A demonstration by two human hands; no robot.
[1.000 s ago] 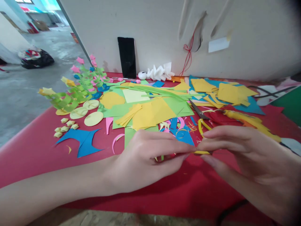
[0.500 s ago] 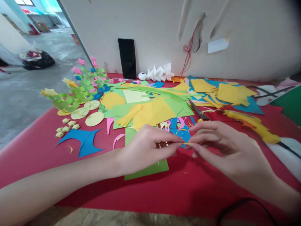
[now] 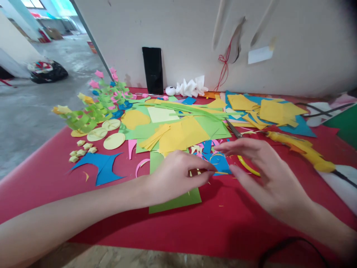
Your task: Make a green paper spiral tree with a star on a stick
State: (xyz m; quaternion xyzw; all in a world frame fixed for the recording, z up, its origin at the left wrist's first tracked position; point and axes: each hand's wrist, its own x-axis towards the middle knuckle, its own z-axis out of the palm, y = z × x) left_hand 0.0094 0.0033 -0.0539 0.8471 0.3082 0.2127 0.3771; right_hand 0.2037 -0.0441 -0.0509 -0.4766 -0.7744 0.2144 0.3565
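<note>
while our left hand (image 3: 178,175) pinches a thin yellow paper strip (image 3: 220,172) steady over the red desk (image 3: 223,223), our right hand (image 3: 259,167) hovers beside it, fingers spread and holding nothing.

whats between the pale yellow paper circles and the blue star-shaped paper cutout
Head view: only bare red table cover separates the pale yellow paper circles from the blue star-shaped paper cutout.

A paper-craft workspace here, makeshift and semi-open: a red-covered table (image 3: 55,178) pushed against a plain wall (image 3: 181,33), strewn with cut coloured paper (image 3: 178,136), scissors (image 3: 237,131) and a yellow glue gun (image 3: 302,150). Finished paper flowers (image 3: 92,111) stand at the table's far left corner, and bare concrete floor (image 3: 33,104) stretches beyond its left edge.
</note>
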